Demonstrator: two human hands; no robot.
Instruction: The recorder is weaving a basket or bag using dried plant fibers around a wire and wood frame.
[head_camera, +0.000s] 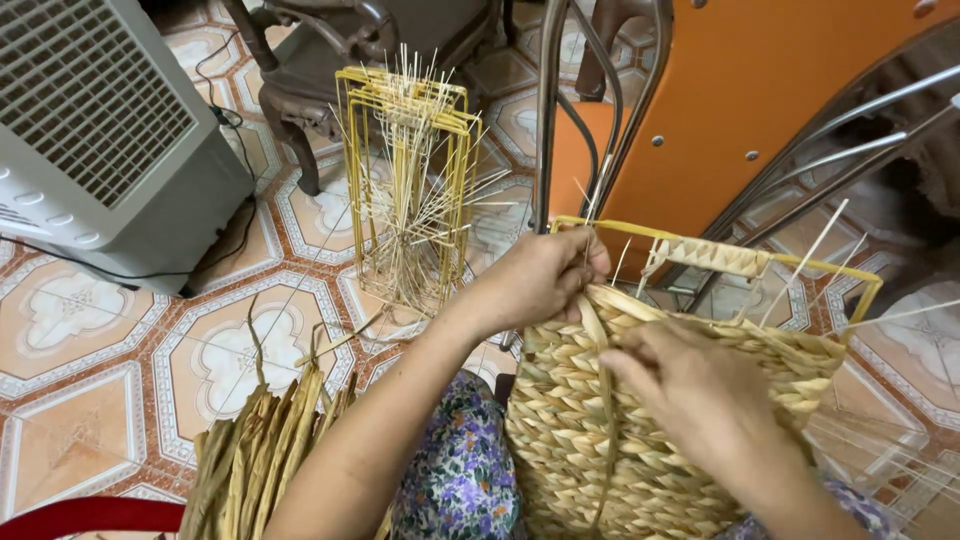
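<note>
A woven basket (640, 440) fills the lower right of the frame. A bundle of dried strands (260, 450) lies at lower left on the tiled floor (90, 340). A stack of wire frames (405, 190) stands at upper centre, apparently just before a chair (330, 60). A fan unit (100, 130) stands at upper left.

The half-woven straw basket (640, 430) is pale tan with a plaited herringbone pattern, built on a yellow wire frame (700, 228). A stack of bare yellow wire frames (405, 130) holds cream-coloured straw spokes. The bundle of dried reed strips (262, 450) is dull olive-brown. The tiled floor (90, 330) shows orange and white medallions with red-brown borders. The box-shaped fan (100, 120) is light grey. The garment (462, 470) carries purple and green flowers on white.
</note>
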